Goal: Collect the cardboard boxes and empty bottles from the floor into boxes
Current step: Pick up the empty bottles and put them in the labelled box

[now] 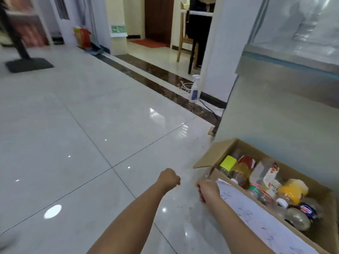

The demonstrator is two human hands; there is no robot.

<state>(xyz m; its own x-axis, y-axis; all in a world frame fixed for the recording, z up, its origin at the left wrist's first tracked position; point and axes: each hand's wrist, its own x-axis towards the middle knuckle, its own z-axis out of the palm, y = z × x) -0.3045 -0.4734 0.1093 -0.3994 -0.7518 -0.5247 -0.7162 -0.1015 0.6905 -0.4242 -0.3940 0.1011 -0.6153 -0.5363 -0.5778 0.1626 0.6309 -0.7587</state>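
Note:
An open cardboard box [207, 158] stands on the tiled floor at the lower right, against a steel cabinet. It holds several empty plastic bottles [264, 182], some with yellow, red and blue labels. My right hand [208, 190] is curled at the box's near left corner, by its white-papered flap; whether it grips the flap is unclear. My left hand [169, 178] hovers as a closed fist just left of it, above the floor, holding nothing visible.
A white spray bottle [194, 88] stands by the wall with cables beside it. The steel cabinet [286, 99] rises on the right. A black stand base [29, 65] sits far left. A doorway with a wooden chair [185, 37] lies beyond a dark floor strip.

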